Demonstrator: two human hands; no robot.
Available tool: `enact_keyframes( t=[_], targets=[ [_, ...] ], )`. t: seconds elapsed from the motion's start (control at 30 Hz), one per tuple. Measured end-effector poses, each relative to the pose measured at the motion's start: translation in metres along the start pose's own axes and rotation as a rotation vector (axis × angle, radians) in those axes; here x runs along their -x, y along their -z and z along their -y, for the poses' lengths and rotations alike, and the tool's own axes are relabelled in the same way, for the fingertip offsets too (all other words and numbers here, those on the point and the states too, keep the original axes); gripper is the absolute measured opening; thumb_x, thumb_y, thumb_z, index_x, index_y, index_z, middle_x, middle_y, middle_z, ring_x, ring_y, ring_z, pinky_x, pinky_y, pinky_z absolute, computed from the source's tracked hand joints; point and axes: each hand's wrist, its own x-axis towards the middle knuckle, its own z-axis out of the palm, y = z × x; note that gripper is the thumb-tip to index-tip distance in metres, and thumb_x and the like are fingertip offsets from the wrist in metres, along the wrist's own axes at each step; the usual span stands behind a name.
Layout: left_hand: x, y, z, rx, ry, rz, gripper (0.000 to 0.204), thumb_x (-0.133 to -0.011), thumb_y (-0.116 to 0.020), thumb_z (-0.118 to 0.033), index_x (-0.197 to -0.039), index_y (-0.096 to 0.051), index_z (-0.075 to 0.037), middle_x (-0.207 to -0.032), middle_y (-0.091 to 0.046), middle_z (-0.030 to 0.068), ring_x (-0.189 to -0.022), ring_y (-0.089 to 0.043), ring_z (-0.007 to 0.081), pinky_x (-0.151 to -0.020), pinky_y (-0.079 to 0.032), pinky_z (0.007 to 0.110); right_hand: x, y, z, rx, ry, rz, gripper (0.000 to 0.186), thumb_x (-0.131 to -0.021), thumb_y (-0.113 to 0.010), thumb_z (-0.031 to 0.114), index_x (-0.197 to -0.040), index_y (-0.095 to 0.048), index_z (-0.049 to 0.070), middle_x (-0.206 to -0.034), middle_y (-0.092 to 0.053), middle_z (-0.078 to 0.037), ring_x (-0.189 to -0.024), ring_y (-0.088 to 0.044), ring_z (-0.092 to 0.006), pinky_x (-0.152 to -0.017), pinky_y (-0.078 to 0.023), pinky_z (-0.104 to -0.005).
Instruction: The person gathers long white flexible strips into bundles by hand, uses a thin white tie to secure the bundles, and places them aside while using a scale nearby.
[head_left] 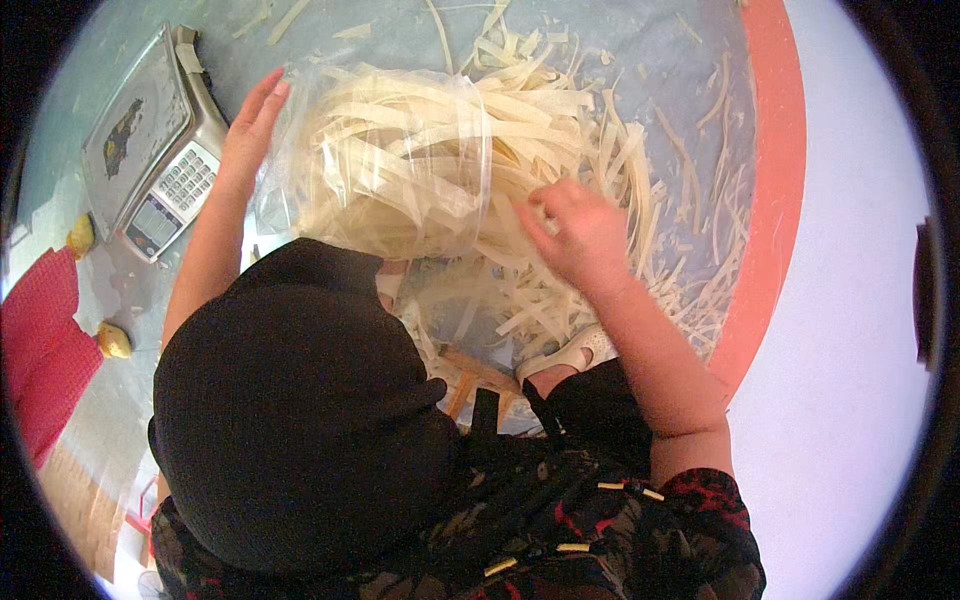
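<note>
Many pale flat strips (555, 110), clear bag (487, 150) around some, left fingers (262, 102) outstretched, right fingers (537, 230) curled, hold unclear

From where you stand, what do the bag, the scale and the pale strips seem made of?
Bag: apparently glossy plastic film, being transparent with glints. Scale: tray probably metal, from its sheen. Pale strips: matte, flat, curving; perhaps dough or plant fibre.

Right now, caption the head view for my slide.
Left hand and right hand flank a clear bag of pale strips.
</note>
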Motion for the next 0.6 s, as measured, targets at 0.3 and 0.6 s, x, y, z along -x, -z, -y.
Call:
enact_keyframes(
  t=[0.3,0.6],
  targets=[
    [0.071,-0.067,-0.071,-1.058,-0.653,0.265,0.091,-0.070,-0.071,-0.059,-0.148,-0.035,-0.029,-0.159,-0.017,0.0083,-0.146,-0.012,0.0352,-0.111,-0.016,0.064,0.013,-0.020,-0.032,0.018,0.020,0.030,0.028,-0.081,-0.068,0.029,-0.100,-0.067,0.008,-0.093,-0.062,-0.013,-0.092,-0.061,-0.0318,-0.090,-0.043,-0.0423],
    [0.060,-0.070,-0.068,-0.932,-0.680,0.395,0.096,-0.069,-0.077,-0.054,-0.149,-0.027,-0.037,-0.158,-0.019,0.0060,-0.146,-0.015,0.0298,-0.113,-0.017,0.063,0.015,0.070,-0.053,-0.237,-0.371,0.150,0.022,-0.091,-0.060,0.022,-0.106,-0.068,0.009,-0.098,-0.068,-0.015,-0.083,-0.066,-0.0328,-0.069,-0.053,-0.0374]
  ],
)
